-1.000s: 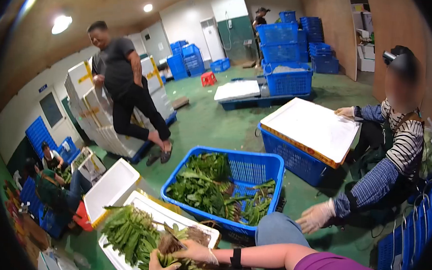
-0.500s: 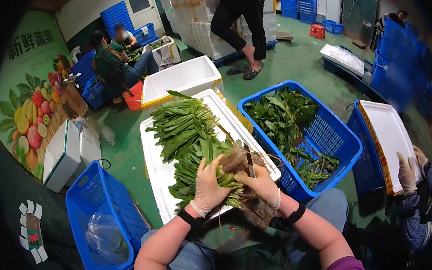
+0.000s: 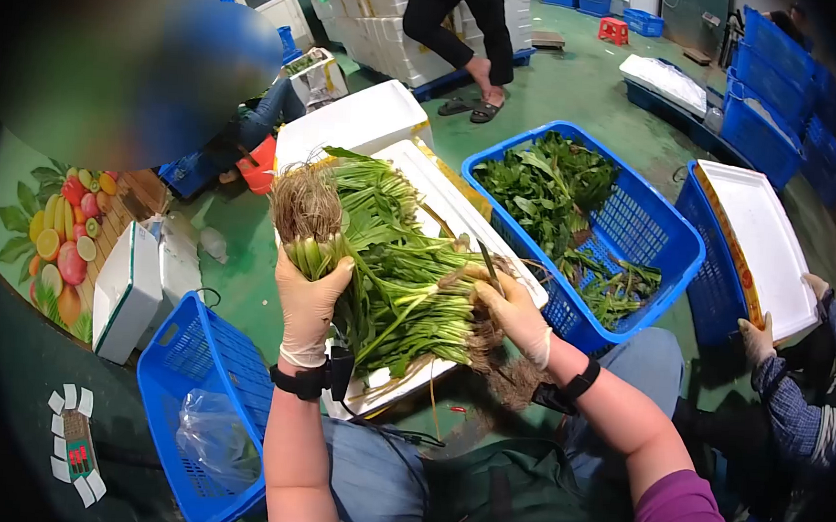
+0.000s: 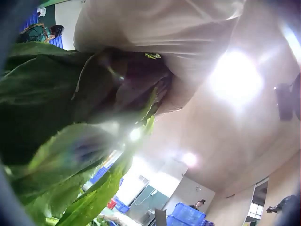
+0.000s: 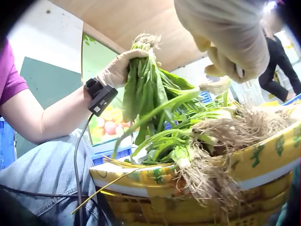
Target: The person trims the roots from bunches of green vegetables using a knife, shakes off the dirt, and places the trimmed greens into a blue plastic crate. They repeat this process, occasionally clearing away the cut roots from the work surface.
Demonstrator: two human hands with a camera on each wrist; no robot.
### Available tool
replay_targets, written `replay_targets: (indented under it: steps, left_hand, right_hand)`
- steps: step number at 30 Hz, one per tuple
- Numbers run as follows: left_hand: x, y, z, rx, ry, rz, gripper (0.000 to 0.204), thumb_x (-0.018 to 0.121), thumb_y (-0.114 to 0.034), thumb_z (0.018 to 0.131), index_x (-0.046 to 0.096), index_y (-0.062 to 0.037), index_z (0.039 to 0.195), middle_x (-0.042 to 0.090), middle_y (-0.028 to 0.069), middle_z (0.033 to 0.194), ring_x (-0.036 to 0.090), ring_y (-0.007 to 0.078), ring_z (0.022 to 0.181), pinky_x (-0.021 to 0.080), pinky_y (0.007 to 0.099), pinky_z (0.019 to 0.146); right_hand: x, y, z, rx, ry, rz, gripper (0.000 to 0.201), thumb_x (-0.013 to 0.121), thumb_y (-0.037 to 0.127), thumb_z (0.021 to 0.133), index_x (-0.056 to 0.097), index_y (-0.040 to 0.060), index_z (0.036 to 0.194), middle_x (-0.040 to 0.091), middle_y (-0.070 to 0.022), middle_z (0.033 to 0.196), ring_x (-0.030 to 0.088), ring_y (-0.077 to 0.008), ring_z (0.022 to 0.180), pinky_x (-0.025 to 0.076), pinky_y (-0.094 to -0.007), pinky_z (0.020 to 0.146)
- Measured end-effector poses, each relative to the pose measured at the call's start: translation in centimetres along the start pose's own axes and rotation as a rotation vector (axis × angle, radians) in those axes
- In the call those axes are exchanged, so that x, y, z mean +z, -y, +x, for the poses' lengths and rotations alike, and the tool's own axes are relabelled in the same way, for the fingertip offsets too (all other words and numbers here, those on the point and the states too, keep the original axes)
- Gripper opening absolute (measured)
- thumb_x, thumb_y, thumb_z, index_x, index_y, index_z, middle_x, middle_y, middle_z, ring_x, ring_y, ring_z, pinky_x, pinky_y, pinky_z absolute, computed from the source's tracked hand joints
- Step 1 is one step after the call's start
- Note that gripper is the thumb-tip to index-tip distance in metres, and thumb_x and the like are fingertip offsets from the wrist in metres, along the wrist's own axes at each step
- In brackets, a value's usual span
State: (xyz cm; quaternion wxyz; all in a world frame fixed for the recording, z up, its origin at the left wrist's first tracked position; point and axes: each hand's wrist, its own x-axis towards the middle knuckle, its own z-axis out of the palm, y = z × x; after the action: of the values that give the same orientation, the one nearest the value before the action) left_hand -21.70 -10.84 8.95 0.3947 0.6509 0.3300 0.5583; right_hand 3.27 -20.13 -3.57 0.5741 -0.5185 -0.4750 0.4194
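My gloved left hand grips a bunch of leafy greens whose pale roots point upward. In the left wrist view, its glove is above large dark leaves. The gloved right hand holds a dark, narrow knife over the root end of a pile of greens. Under the pile lies a white foam lid, its edge yellow-taped in the right wrist view. Brown roots hang over that edge.
A blue basket with loose greens stands right of the lid. Another blue basket holding a plastic bag is at lower left. A white foam box sits behind. At right, another person's gloved hands touch a white lid.
My left hand has moved left and up from the pile, now with a bunch held roots-up. The right hand stays near the roots with the knife. The neighbour's hands have shifted down the lid.
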Motion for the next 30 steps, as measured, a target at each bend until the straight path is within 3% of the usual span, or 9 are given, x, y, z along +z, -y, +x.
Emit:
replay_targets:
  steps: [3, 6, 9, 15, 18, 20, 23, 26, 30]
  left_hand:
    - [2.2, 2.4, -1.0, -0.05, 0.063, 0.228, 0.035, 0.076, 0.0, 0.08, 0.055, -0.0036, 0.108, 0.069, 0.0055, 0.099, 0.065, 0.0128, 0.085, 0.054, 0.0284, 0.08]
    - [5.5, 5.6, -1.1, 0.463, 0.388, 0.783, 0.049, 0.076, -0.012, 0.074, 0.055, -0.0019, 0.118, 0.062, 0.0117, 0.087, 0.059, 0.0318, 0.078, 0.049, 0.0431, 0.075]
    - [7.5, 10.0, -2.3, 0.244, 0.721, 0.894, 0.073, 0.081, -0.02, 0.066, 0.051, -0.0027, 0.13, 0.063, 0.0172, 0.1, 0.059, 0.038, 0.101, 0.045, 0.0454, 0.097]
    - [7.0, 8.0, 0.5, 0.161, 0.888, 0.914, 0.104, 0.09, -0.035, 0.06, 0.039, 0.0002, 0.144, 0.052, 0.0253, 0.128, 0.048, 0.0406, 0.124, 0.037, 0.0465, 0.109]
    - [6.8, 7.1, 1.7, 0.281, 0.898, 0.784, 0.121, 0.092, -0.045, 0.058, 0.032, 0.0026, 0.151, 0.052, 0.0259, 0.136, 0.047, 0.042, 0.129, 0.036, 0.0492, 0.109]
    - [6.6, 7.7, 2.2, 0.277, 0.914, 0.746, 0.119, 0.093, -0.046, 0.058, 0.035, 0.0044, 0.149, 0.054, 0.0258, 0.132, 0.049, 0.0413, 0.126, 0.036, 0.0501, 0.109]
    - [5.5, 9.6, 3.4, 0.071, 0.866, 0.497, 0.087, 0.085, -0.02, 0.069, 0.046, 0.0025, 0.143, 0.057, 0.0218, 0.128, 0.055, 0.0348, 0.121, 0.04, 0.0421, 0.108]
    - [7.2, 2.7, 4.5, -0.104, 0.77, 0.446, 0.048, 0.07, -0.01, 0.093, 0.054, 0.0001, 0.137, 0.063, 0.0151, 0.128, 0.059, 0.0219, 0.114, 0.046, 0.0338, 0.1]
    - [3.4, 11.4, 11.6, 0.168, 0.638, 0.612, 0.039, 0.071, -0.002, 0.091, 0.061, 0.0013, 0.128, 0.068, 0.0119, 0.116, 0.062, 0.0196, 0.105, 0.05, 0.0322, 0.093]
  right_hand:
    - [0.4, -0.9, 0.5, -0.073, -0.191, -0.024, 0.036, 0.059, 0.023, 0.1, 0.061, 0.0008, 0.129, 0.07, -0.0102, 0.109, 0.065, -0.0163, 0.099, 0.05, -0.0298, 0.091]
    - [-0.2, -2.0, 1.0, -0.111, -0.264, -0.12, 0.034, 0.056, 0.022, 0.102, 0.062, 0.0007, 0.128, 0.069, -0.0139, 0.116, 0.065, -0.0194, 0.105, 0.049, -0.0305, 0.096]
    - [-1.4, -2.8, 0.5, -0.18, -0.395, -0.272, 0.033, 0.051, 0.02, 0.102, 0.062, 0.0015, 0.127, 0.07, -0.0123, 0.108, 0.065, -0.0181, 0.1, 0.05, -0.0302, 0.093]
    - [-3.8, -4.4, -0.5, 0.202, -0.188, 0.136, 0.031, 0.046, 0.016, 0.103, 0.06, 0.0022, 0.126, 0.066, -0.0068, 0.091, 0.067, -0.0132, 0.084, 0.054, -0.0261, 0.068]
    - [-3.8, -2.7, -1.2, -0.011, -0.155, -0.115, 0.026, 0.047, 0.009, 0.096, 0.067, 0.0005, 0.109, 0.07, -0.0076, 0.1, 0.064, -0.0162, 0.086, 0.053, -0.0327, 0.076]
    - [-3.4, -4.3, -0.2, -0.478, -0.317, -0.203, 0.037, 0.045, 0.015, 0.1, 0.062, 0.0004, 0.129, 0.068, -0.0061, 0.11, 0.061, -0.0148, 0.098, 0.053, -0.0295, 0.083]
    - [-3.2, -5.4, 0.2, 0.255, -0.249, 0.196, 0.038, 0.041, 0.02, 0.105, 0.061, 0.0112, 0.135, 0.065, -0.0027, 0.096, 0.059, -0.0099, 0.075, 0.052, -0.027, 0.068]
    - [-3.2, -4.3, 0.0, 0.261, -0.205, 0.241, 0.037, 0.039, 0.024, 0.106, 0.061, 0.0166, 0.136, 0.061, -0.0006, 0.087, 0.055, -0.0098, 0.066, 0.05, -0.0271, 0.063]
    - [-3.0, -4.3, -0.1, 0.269, -0.182, 0.22, 0.041, 0.04, 0.025, 0.106, 0.054, 0.0159, 0.142, 0.06, -0.0009, 0.087, 0.055, -0.0105, 0.066, 0.05, -0.0284, 0.064]
